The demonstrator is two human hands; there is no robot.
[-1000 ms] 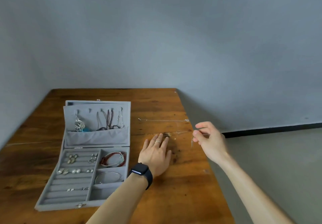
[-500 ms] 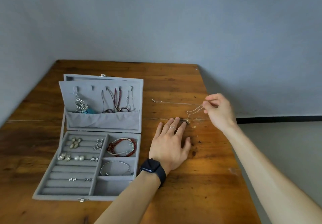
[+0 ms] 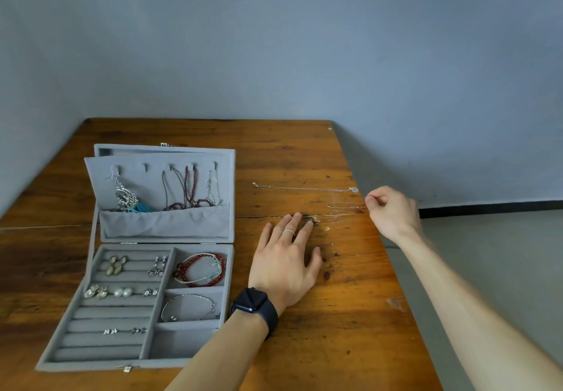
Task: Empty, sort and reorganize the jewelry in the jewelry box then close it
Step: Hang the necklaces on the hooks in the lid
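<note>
**Laying the second chain out flat on the wood**

Stretching a thin silver chain point(image 3: 345, 206) out along the far right of the brown wooden tabletop point(image 3: 350, 314), the right hand point(image 3: 391, 212) has its fingers pinched on one end of it. The left hand point(image 3: 285, 264) lies flat, fingers spread, fingertips pressing on the wood where the chain's other end seems to sit; it's too fine to be sure.

What changed: half a second back the right hand held that chain up off the wood in a loose curl. Now it's lower and further right, and the chain runs nearly straight just above the surface. The left hand hasn't budged.

A second fine silver necklace with a small round pendant point(image 3: 304, 188) already lies straight just beyond it.

So I'd say we're early in the emptying stage. The open grey velvet jewelry box point(image 3: 100, 238) on the left still has necklaces on its lid hooks, plus earrings and bracelets in the tray compartments.
</note>
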